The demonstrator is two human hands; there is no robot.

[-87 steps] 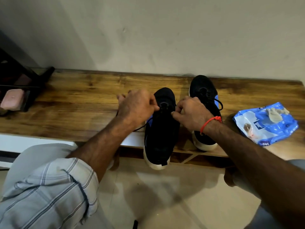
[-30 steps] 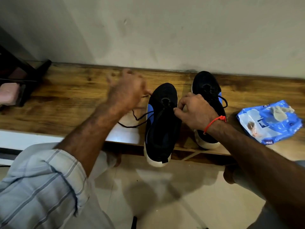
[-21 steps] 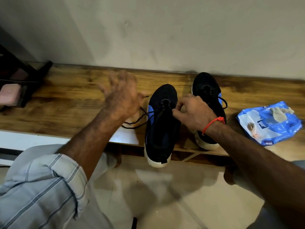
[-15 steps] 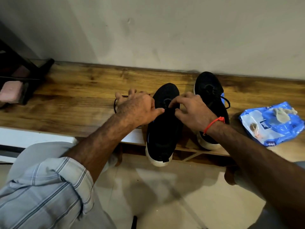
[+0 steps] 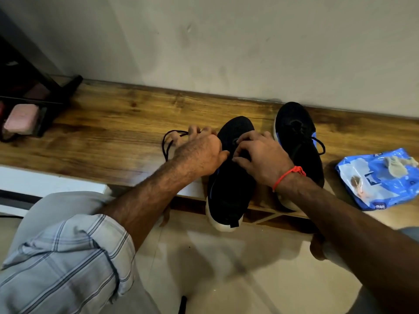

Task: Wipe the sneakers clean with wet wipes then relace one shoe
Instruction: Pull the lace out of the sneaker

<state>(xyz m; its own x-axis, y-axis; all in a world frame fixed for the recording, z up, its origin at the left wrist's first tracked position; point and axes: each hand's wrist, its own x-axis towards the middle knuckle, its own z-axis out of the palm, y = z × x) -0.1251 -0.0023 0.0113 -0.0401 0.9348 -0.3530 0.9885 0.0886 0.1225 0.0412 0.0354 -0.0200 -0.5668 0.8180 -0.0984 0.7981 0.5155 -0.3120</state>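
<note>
Two black sneakers with white soles and blue sides stand on a wooden bench (image 5: 113, 137). The near sneaker (image 5: 229, 184) hangs its heel over the bench's front edge. My left hand (image 5: 199, 152) rests against its left side, thumb at the eyelets, with a loop of black shoelace (image 5: 169, 141) held in its fingers and trailing out to the left. My right hand (image 5: 260, 155), with a red thread on the wrist, pinches at the lace area on the sneaker's tongue. The far sneaker (image 5: 297, 141) stands laced to the right.
A blue wet wipes pack (image 5: 378, 180) lies on the bench at the right with a used, crumpled wipe (image 5: 396, 166) on top. A dark rack with a pink block (image 5: 21, 118) sits at the far left. A wall runs behind the bench; tiled floor lies below.
My left hand, raised and pulling the lace out to the left a second ago, has come back down to the near sneaker's eyelets. My right hand stayed at the tongue.
</note>
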